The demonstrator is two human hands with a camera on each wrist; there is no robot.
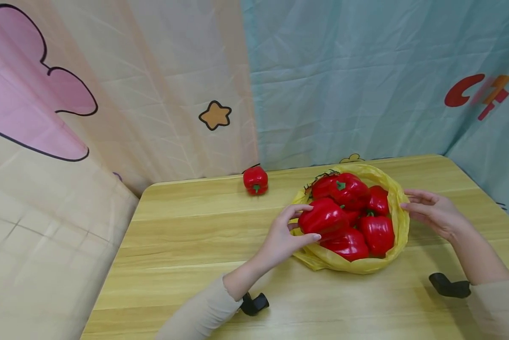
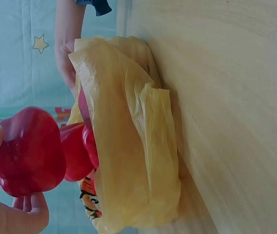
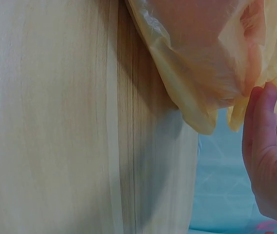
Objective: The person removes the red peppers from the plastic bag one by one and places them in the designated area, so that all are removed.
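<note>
My left hand (image 1: pixel 282 238) grips a glossy red bell pepper (image 1: pixel 321 218), thumb on its near side and fingertips on the far side. In the head view the pepper overlaps the left part of a yellow plastic bag (image 1: pixel 401 226); the left wrist view has it out beside the bag's mouth. Several more red bell peppers (image 1: pixel 377 235) fill the bag, some with green stems showing. At the bag's right edge my right hand (image 1: pixel 437 215) pinches the thin plastic between fingertips and thumb, as the right wrist view (image 3: pixel 275 161) also has it.
One red bell pepper (image 1: pixel 255 181) stands alone near the table's back edge, left of the bag. The wooden table (image 1: pixel 173 250) ends at a patterned curtain (image 1: pixel 186 71) behind. Black straps (image 1: pixel 450 285) stick out at both wrists.
</note>
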